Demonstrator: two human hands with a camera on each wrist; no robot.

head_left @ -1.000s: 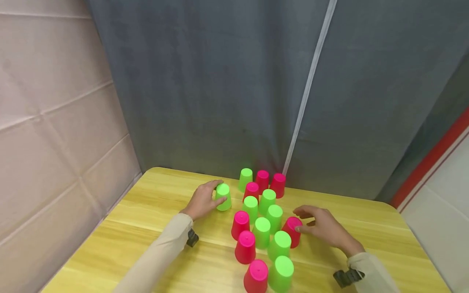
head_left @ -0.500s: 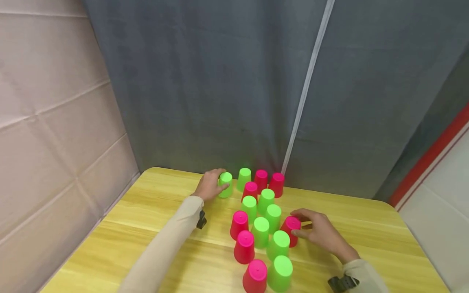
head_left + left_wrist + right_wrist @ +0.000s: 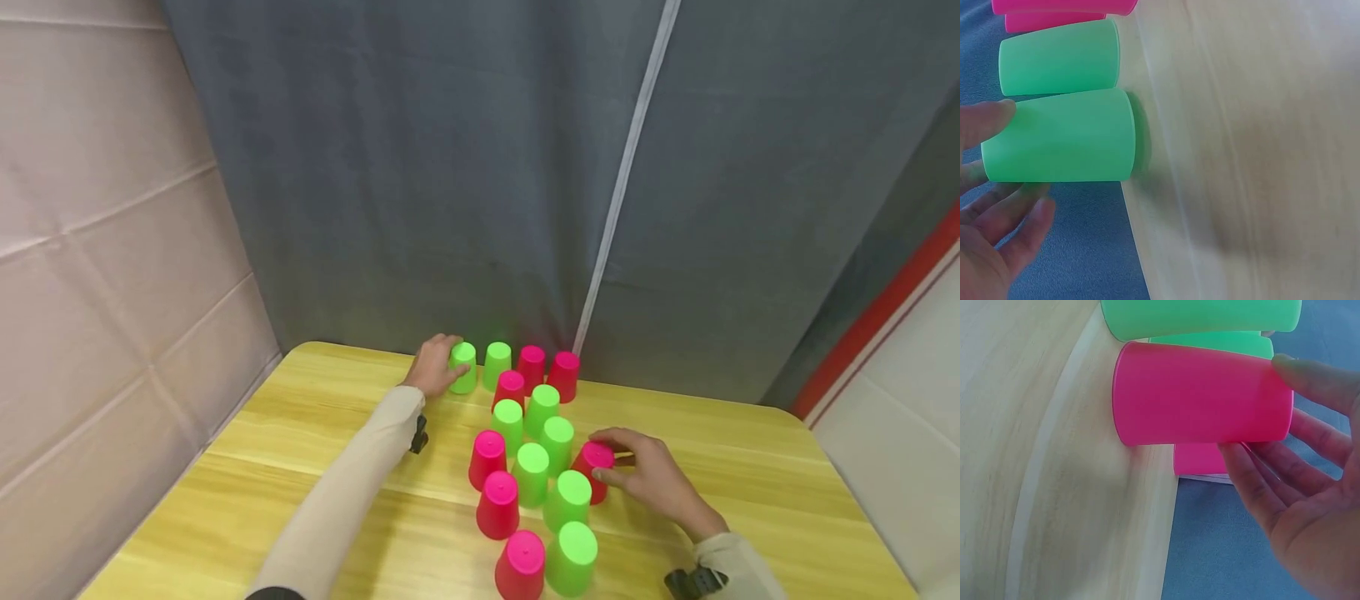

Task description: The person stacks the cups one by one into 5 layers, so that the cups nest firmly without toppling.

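Green cup (image 3: 463, 367) inverted at back row, pink cup (image 3: 595, 471) inverted right

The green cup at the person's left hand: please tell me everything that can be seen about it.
The green cup is bright green, smooth and looks like plastic, with a tapering wall and a flat base. It stands upside down on the yellow wooden table, at the left end of the back row, beside another green cup; whether they touch is unclear. The left hand holds it, fingers curled round its upper part. It looks upright, mouth on the table.
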